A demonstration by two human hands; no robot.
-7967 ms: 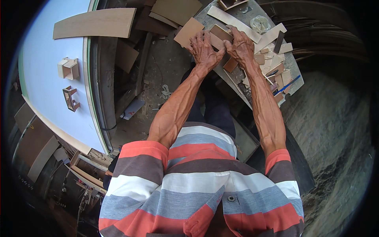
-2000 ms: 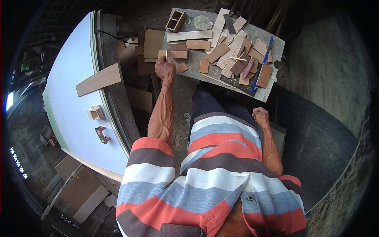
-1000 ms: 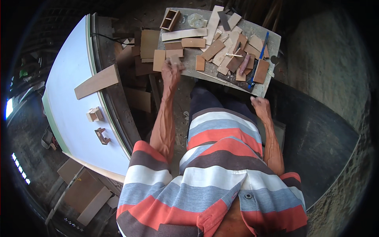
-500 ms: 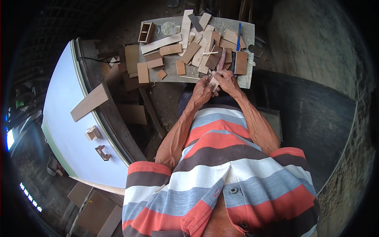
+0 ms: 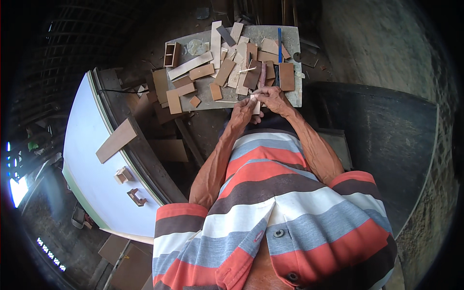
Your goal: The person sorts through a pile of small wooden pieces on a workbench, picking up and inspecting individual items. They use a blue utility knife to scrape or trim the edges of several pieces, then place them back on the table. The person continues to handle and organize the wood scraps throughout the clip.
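Observation:
Both my hands meet at the near edge of the worktable, around a small pale piece of wood. My left hand grips the piece from its left side and below, with fingertips showing under it. My right hand is closed, its fingers bent at the upper end of the piece. Just beyond the right hand lies a reddish-brown stick or handle; its near end runs behind the fingers. Next to it are a dark brown board and a brown rectangular board.
The grey worktable bears several wooden strips and offcuts, a blue rod, a small wooden box and a clear plastic bag. On the white panel at left lie a plank and two small wooden pieces. A dark board stands at right.
The view has shifted slightly, so the table appears further left. The small wooden piece has turned from tilted to nearly upright in my hands, and my right fingers have moved onto its upper end.

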